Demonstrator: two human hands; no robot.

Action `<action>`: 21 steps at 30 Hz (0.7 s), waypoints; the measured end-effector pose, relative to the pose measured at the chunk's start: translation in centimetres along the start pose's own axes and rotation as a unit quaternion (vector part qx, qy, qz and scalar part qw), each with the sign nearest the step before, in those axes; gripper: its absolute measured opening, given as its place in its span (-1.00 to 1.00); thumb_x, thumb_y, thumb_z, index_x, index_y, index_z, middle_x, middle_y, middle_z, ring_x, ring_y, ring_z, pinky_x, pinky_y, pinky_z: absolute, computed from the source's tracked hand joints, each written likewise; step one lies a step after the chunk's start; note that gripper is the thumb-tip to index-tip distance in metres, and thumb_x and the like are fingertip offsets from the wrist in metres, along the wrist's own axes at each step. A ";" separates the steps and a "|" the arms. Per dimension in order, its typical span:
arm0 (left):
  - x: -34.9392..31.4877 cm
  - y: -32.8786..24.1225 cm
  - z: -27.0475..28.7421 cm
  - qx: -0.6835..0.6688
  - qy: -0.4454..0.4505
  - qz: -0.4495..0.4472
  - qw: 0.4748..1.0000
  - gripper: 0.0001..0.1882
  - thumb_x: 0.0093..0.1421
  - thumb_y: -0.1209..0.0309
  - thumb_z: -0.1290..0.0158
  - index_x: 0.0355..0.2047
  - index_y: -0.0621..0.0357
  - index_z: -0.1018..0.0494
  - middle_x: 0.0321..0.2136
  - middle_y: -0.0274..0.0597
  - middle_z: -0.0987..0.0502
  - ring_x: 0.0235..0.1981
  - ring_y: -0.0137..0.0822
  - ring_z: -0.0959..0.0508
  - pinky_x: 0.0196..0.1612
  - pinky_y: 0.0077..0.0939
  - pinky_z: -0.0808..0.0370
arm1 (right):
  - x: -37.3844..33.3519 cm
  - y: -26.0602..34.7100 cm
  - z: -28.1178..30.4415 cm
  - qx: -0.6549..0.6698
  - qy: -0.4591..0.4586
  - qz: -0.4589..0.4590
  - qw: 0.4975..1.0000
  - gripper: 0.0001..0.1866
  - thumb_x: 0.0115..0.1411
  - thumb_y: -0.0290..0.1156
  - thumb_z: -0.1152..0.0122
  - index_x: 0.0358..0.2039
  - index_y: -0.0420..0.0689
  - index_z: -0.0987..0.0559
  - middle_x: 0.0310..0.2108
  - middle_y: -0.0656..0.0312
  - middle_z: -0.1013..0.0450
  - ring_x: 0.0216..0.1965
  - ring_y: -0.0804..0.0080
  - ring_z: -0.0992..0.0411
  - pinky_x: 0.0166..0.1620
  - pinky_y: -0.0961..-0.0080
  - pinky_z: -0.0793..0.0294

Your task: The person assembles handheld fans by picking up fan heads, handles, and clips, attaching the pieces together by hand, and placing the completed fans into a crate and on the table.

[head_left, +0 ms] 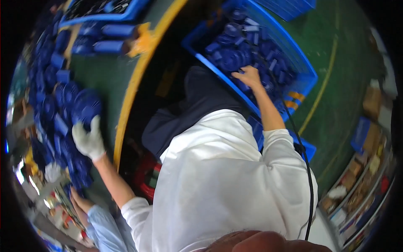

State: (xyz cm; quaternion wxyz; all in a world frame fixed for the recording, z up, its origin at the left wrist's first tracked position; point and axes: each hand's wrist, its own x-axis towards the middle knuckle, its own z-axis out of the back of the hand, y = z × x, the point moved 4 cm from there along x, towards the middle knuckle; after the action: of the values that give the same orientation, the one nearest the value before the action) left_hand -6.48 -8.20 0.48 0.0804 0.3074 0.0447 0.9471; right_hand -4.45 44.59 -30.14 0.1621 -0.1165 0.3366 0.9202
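Dark-blue round ridged disc [87,106], at the left of the frame, sits at the edge of a long heap of blue discs and cylinders [61,126]. Your left hand [88,140], in a white knit glove, is just below it with thumb and fingers spread wide; whether they touch the disc, I cannot tell. Your bare right hand [251,77] reaches into a blue plastic crate [303,63] at the upper right, over a jumble of blue discs and short cylinders [228,59]. Its thumb and fingers are fairly narrow, but I cannot tell whether they grip a part.

Between your hands runs a yellow table edge [133,84]. Two large blue cylinders [119,30] lie side by side at the upper left. Below your gloved hand, at the lower left, a co-worker's bare hand [80,201] extends from a light-blue sleeve [104,229] towards the heap's lower end.
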 end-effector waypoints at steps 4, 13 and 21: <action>3.2 -5.2 -0.9 -0.029 -0.028 -0.100 0.994 -0.48 -0.35 0.03 -0.44 -0.51 0.06 -0.44 -0.53 -0.23 -0.45 -0.51 -0.19 -0.47 -0.47 -0.39 -0.44 | -0.2 -4.2 1.4 -0.085 -0.125 0.006 0.988 -0.50 -0.06 0.03 -0.37 -0.29 -0.16 -0.68 -0.03 -0.02 -0.48 -0.03 0.07 -0.47 0.03 0.25 -0.44; 5.1 -8.9 -2.0 -0.180 0.086 -0.097 0.975 -0.28 -0.21 -0.18 -0.24 -0.25 0.22 -0.48 -0.31 -0.07 -0.51 -0.24 -0.06 -0.50 -0.18 -0.24 -0.44 | -5.1 27.6 8.4 0.213 -0.156 0.431 0.863 -0.95 0.04 -0.66 -0.25 -0.45 -0.30 -0.54 -0.46 0.12 -0.47 -0.50 0.36 -0.46 -0.40 0.56 -0.42; 5.6 -9.9 -1.6 -0.196 -0.037 -0.125 0.972 -0.41 -0.22 -0.21 -0.20 -0.54 0.10 -0.42 -0.59 -0.20 -0.36 -0.54 -0.17 -0.40 -0.47 -0.31 -0.36 | 9.4 46.4 12.1 -0.121 -0.252 0.508 0.815 -0.82 0.06 -0.33 -0.14 -0.48 -0.15 -0.62 -0.41 0.03 -0.53 -0.29 0.03 -0.53 -0.29 0.19 -0.54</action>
State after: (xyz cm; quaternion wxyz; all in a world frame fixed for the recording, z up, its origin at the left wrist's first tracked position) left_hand -10.64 2.47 1.03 0.2581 0.3129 -0.1063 0.9078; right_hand -31.89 21.19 2.86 -0.2642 0.2884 0.1809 0.9024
